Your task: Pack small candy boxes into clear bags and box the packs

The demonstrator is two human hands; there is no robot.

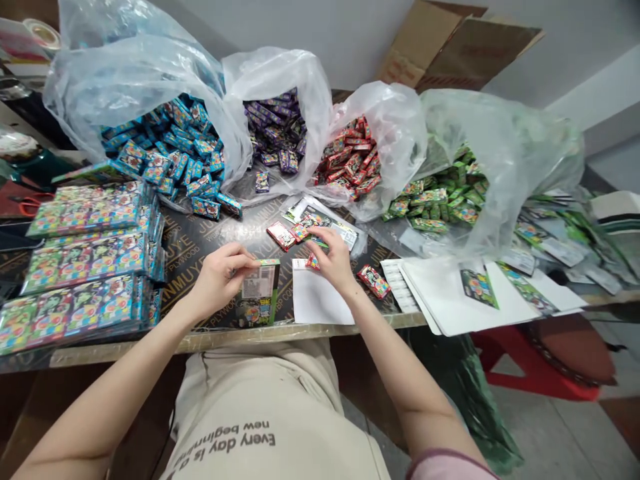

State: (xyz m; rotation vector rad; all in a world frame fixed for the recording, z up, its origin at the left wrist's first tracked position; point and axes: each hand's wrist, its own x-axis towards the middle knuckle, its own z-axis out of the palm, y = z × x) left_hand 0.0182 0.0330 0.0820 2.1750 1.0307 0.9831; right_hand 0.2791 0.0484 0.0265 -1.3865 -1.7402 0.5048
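Note:
My left hand (225, 272) is closed, pinching the upper edge of a clear plastic sleeve (257, 303) with a green printed border, at the table's front edge. A green strip shows at the sleeve's top by my fingertips. To its right, my right hand (331, 257) has its thumb and forefinger curled on a small red printed box (301, 230). Another red piece (313, 261) shows partly under that hand, above a white sheet (320, 300). Beside these lie a red box (281, 236) on the left and another red box (374, 281) on the right.
Plastic bags along the back hold blue boxes (180, 140), purple boxes (275, 123), red boxes (353, 157) and green boxes (455, 193). Filled multi-box packs (83, 263) are stacked at left. White sheets (440, 293) lie at right; a cardboard carton (450, 47) stands behind.

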